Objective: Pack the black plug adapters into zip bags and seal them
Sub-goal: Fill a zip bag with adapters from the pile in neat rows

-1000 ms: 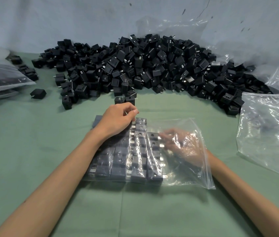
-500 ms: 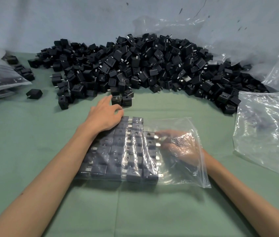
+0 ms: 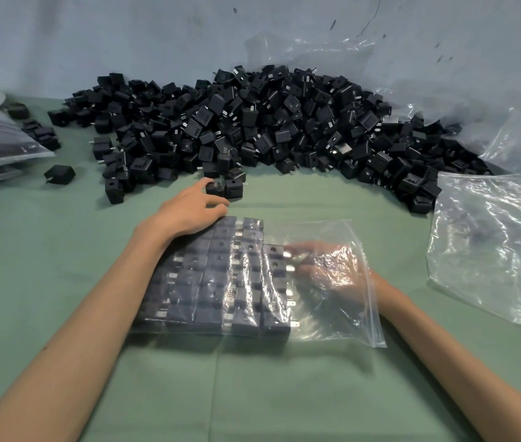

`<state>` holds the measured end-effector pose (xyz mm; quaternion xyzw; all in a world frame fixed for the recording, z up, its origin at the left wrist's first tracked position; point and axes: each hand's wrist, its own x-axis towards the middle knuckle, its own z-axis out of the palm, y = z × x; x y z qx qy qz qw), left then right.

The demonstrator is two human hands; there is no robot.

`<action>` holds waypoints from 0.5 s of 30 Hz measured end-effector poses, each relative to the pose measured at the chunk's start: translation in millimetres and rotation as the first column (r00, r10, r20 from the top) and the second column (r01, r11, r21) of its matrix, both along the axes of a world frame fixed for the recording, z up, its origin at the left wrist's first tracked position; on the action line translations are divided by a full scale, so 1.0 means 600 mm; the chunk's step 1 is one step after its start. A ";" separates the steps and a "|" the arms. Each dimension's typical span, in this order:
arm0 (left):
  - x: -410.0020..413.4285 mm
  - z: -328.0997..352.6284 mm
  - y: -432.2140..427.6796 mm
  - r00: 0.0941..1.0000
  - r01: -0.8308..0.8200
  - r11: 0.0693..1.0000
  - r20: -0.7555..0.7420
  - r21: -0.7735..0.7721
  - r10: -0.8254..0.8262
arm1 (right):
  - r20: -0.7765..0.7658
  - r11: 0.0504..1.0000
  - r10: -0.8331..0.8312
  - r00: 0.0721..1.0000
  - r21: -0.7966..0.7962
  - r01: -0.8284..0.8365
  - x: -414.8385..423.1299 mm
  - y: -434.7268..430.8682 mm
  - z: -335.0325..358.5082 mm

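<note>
At centre left the left hand (image 3: 190, 210), fingers loosely spread, touches a loose adapter (image 3: 216, 188) at the edge of the pile (image 3: 252, 122), while mid-frame the zip bag (image 3: 342, 323) of packed adapter rows (image 3: 208, 282) holds the right hand (image 3: 332, 272), whose grip I cannot tell through the plastic.

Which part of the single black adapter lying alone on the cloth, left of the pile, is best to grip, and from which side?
Pinch the lone adapter by its blocky body, across two opposite flat faces, coming from above. It lies on the cloth apart from the pile, so nothing should block the fingers on either side.
</note>
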<state>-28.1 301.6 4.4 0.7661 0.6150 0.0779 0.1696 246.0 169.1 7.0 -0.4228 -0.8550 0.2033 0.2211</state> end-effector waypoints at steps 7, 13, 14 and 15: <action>-0.003 -0.008 -0.011 0.989 -0.073 0.984 0.140 0.160 0.051 | -0.270 0.896 -0.131 0.954 -0.443 -0.002 0.009 0.005 0.041; 0.011 0.032 -0.035 0.907 -0.151 0.950 0.420 0.274 0.023 | 0.051 0.845 0.056 0.997 -0.534 -0.020 0.057 0.025 0.058; 0.016 0.043 -0.041 0.890 -0.124 0.954 0.455 0.274 -0.015 | 0.093 0.860 0.071 0.993 -0.509 -0.014 0.064 0.029 0.063; 0.023 0.054 -0.048 0.873 -0.081 0.961 0.483 0.265 -0.059 | 0.137 0.864 0.067 0.988 -0.504 0.011 0.068 0.028 0.073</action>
